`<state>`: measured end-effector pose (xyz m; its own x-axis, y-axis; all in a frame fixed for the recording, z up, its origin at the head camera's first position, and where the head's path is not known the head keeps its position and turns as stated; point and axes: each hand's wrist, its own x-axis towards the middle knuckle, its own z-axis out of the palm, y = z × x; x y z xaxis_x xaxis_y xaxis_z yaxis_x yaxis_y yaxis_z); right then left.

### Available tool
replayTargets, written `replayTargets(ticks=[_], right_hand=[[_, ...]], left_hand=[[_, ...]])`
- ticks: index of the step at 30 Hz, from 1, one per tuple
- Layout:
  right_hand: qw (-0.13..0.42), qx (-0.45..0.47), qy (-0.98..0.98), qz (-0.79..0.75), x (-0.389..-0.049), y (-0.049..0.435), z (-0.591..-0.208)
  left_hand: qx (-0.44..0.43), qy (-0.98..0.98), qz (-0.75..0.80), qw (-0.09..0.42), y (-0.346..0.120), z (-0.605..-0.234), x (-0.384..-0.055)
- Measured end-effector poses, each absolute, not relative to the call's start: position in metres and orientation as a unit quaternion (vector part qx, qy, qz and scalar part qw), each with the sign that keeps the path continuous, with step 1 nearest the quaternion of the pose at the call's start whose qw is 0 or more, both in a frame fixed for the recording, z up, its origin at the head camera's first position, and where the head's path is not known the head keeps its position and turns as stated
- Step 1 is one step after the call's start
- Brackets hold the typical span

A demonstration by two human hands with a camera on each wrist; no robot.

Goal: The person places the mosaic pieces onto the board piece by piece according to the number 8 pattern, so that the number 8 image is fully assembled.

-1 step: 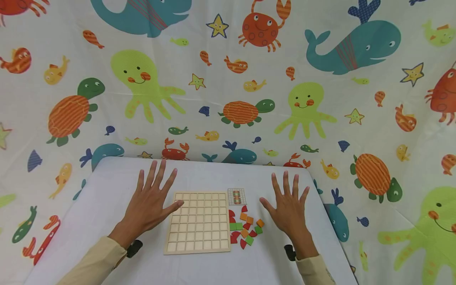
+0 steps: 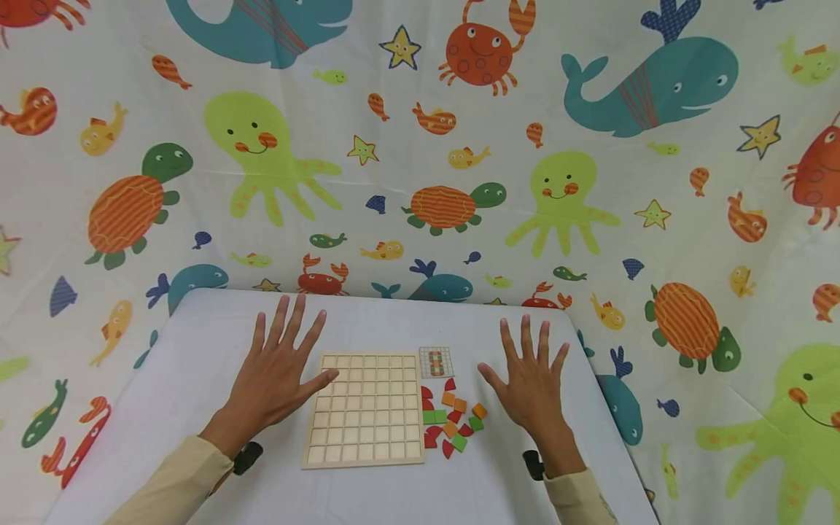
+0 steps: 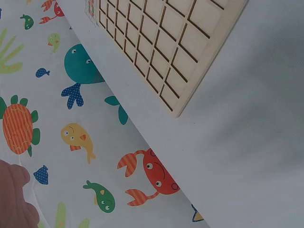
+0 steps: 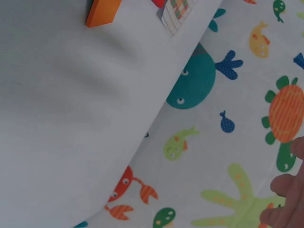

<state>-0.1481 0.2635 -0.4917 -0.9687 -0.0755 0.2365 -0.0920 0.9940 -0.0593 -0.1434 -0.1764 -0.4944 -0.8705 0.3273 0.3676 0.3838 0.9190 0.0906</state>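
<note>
Spread fingers mark my left hand (image 2: pixel 275 379), held over the left side of a square wooden grid board (image 2: pixel 367 410); it grips nothing. My right hand (image 2: pixel 533 383) is likewise spread with nothing in it, to the right of a loose pile of pieces. That pile has orange squares (image 2: pixel 461 405), green squares (image 2: pixel 459 442) and red quarter-round pieces (image 2: pixel 448 448). A small pattern card (image 2: pixel 436 362) with a gridded picture lies behind the pile. In the left wrist view the board's corner (image 3: pixel 173 102) shows; an orange piece (image 4: pixel 103 12) appears in the right wrist view.
A white cloth covers the table (image 2: pixel 367 321), whose far edge meets a hanging sheet (image 2: pixel 394 270) printed with sea animals. Dark wrist straps (image 2: pixel 247 458) sit on both forearms.
</note>
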Motion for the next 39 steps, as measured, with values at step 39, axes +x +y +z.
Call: replayTargets(ticks=[39], right_hand=[[-0.006,-0.064,-0.915,0.398,-0.174,0.227,-0.591]], left_hand=[[-0.090,-0.894,-0.439,0.007,-0.192,-0.617,-0.110]])
